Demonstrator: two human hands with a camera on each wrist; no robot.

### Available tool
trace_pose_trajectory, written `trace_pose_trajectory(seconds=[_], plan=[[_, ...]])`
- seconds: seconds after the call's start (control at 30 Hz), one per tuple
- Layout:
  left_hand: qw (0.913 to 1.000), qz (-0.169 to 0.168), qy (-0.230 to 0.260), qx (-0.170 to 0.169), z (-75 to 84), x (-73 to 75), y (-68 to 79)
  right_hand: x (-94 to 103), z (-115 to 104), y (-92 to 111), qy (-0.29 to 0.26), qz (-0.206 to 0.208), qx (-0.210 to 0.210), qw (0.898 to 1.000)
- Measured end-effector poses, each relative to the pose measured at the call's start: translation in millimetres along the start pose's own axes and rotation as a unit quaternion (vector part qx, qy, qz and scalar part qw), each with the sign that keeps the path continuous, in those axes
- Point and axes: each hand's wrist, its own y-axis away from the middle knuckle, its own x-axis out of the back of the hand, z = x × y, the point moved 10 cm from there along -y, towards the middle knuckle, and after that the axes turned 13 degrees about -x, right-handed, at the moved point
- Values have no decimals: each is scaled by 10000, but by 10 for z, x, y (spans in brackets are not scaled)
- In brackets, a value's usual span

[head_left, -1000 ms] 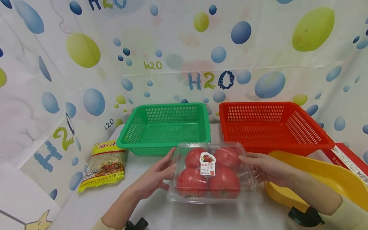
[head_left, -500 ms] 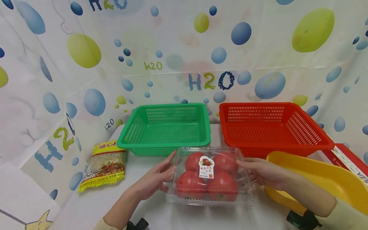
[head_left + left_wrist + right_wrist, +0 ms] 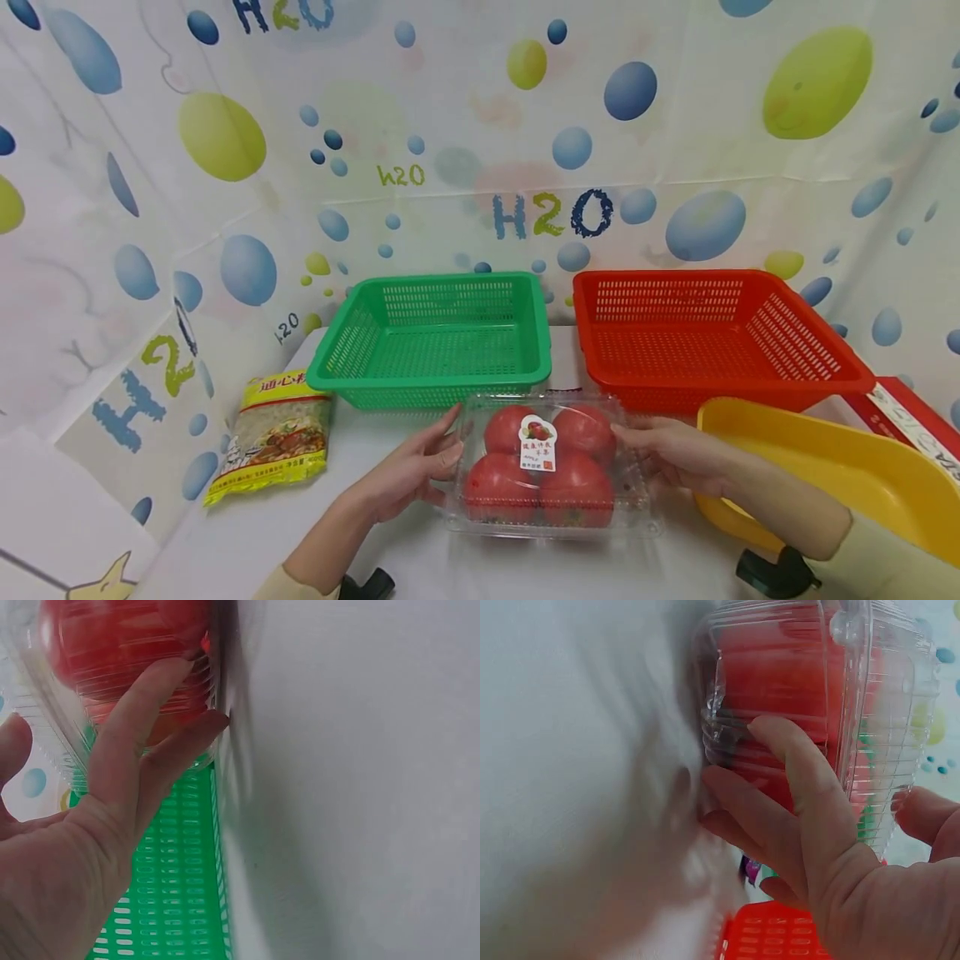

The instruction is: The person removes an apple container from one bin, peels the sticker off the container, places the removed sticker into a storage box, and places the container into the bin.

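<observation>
In the head view, a clear plastic box [image 3: 558, 517] with a white label holds several red, tomato-like fruits [image 3: 501, 487]. It lies lid up between both hands, right by the tabletop; whether it touches the table I cannot tell. My left hand [image 3: 408, 475] holds its left side. In the left wrist view, fingers [image 3: 124, 742] press the side wall while the thumb stands near the lid's rim. My right hand [image 3: 667, 454] grips the right side, thumb on the lid. The right wrist view has its fingers [image 3: 806, 776] against the wall below the rim.
Behind the box stand a green basket [image 3: 427, 392] and a red basket [image 3: 720, 387]. A yellow basin [image 3: 825, 442] is at the right, beside a red and white carton [image 3: 900, 417]. A yellow-ended food bag [image 3: 277, 433] lies on the left of the white table [image 3: 405, 558].
The box has come nearer to me and slightly left, away from the baskets. My right hand has moved left with it; both hands keep their hold.
</observation>
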Motion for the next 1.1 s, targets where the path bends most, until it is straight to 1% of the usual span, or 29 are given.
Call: trace_pose_trajectory(seconds=[0.1,0.17,0.33,0.6,0.7,0.8,0.87,0.97,1.1], plan=[[10000,26,-15,-14,-14,15,-7,33,2,-25,137,189,-57,9997],[10000,-31,-30,-69,-5,-1,-17,59,8,-17,191,272,-70,9994],[9998,-89,-133,-123,13,1,-26,55,23,-7,130,245,-79,9996],[9997,112,-208,-114,6,72,-60,65,3,42,-5,198,-42,9998],[9984,197,-472,-228,27,112,-69,112,-50,105,108,257,-14,9996],[9934,341,-1009,-427,76,163,-66,169,-160,187,225,231,168,9993],[9870,444,-1431,-576,118,187,-56,218,-245,247,349,274,313,9985],[9758,539,-1972,-781,188,180,-43,287,-384,337,615,449,580,9954],[9661,679,-2306,-938,236,152,-33,320,-554,424,960,729,870,9889]])
